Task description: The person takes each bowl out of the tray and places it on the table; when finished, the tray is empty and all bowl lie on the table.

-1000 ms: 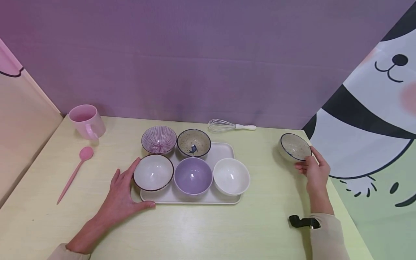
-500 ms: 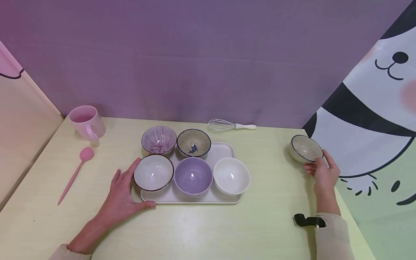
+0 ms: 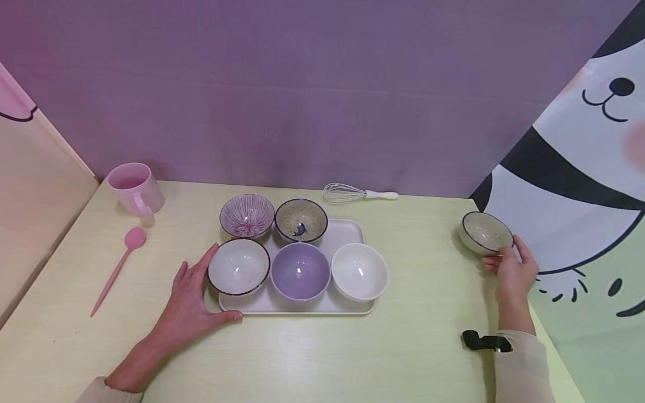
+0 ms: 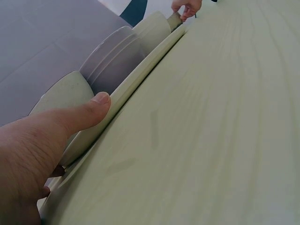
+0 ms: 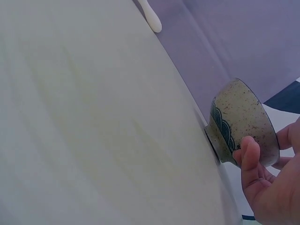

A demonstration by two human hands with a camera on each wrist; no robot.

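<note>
My right hand (image 3: pixel 515 277) grips a speckled beige bowl (image 3: pixel 486 232) by its near right side, at the table's right edge. The right wrist view shows this bowl (image 5: pixel 243 124) with a green wave pattern, its foot close to the tabletop and thumb and fingers on its wall. My left hand (image 3: pixel 188 305) is spread at the front left corner of a white tray (image 3: pixel 297 308), thumb along the front edge, fingers beside a brown-rimmed white bowl (image 3: pixel 239 267). A purple bowl (image 3: pixel 300 272) and a plain white bowl (image 3: pixel 360 272) complete the tray's front row.
Behind them stand a pink-striped bowl (image 3: pixel 247 216) and a speckled bowl with a blue motif (image 3: pixel 300 220). A white whisk (image 3: pixel 360 193) lies at the back edge. To the left are a pink mug (image 3: pixel 135 189) and pink spoon (image 3: pixel 118 271). Curtains and printed panels surround the table.
The right hand has moved to the right with the speckled beige bowl, toward the table's right edge. My left hand and the tray have stayed in place.
</note>
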